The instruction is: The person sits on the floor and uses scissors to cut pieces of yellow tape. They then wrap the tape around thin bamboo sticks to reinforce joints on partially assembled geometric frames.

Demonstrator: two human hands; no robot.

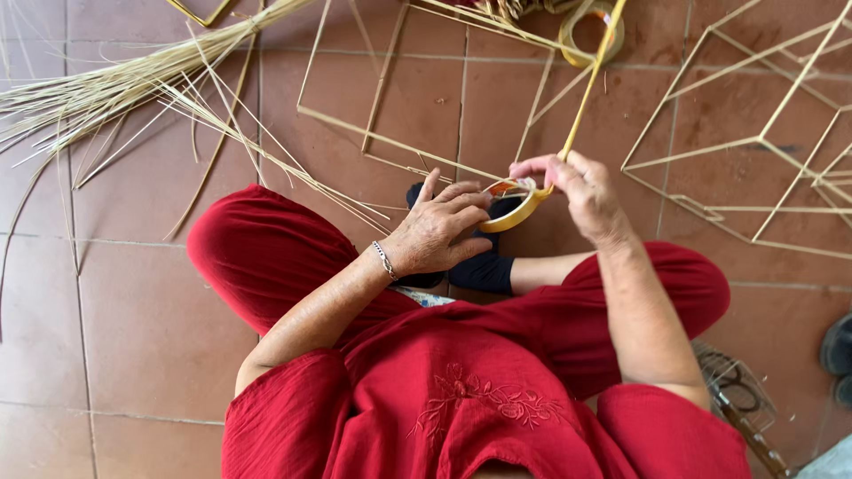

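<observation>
I sit cross-legged on a tiled floor in red clothes. My left hand (439, 231), with a thin bracelet at the wrist, grips a roll of yellowish tape (515, 208) over my lap. My right hand (581, 191) pinches the end of a long thin bamboo stick (581, 98) right at the roll; the stick slants up and away to the far right. Tape seems to run from the roll onto the stick's end, but the fingers hide the joint.
Bamboo-stick frames lie on the floor ahead (399, 115) and at the right (754, 142). A bundle of loose thin sticks (115, 89) spreads at the upper left. A second tape roll (590, 31) lies at the top. A wire object (737, 390) sits at the lower right.
</observation>
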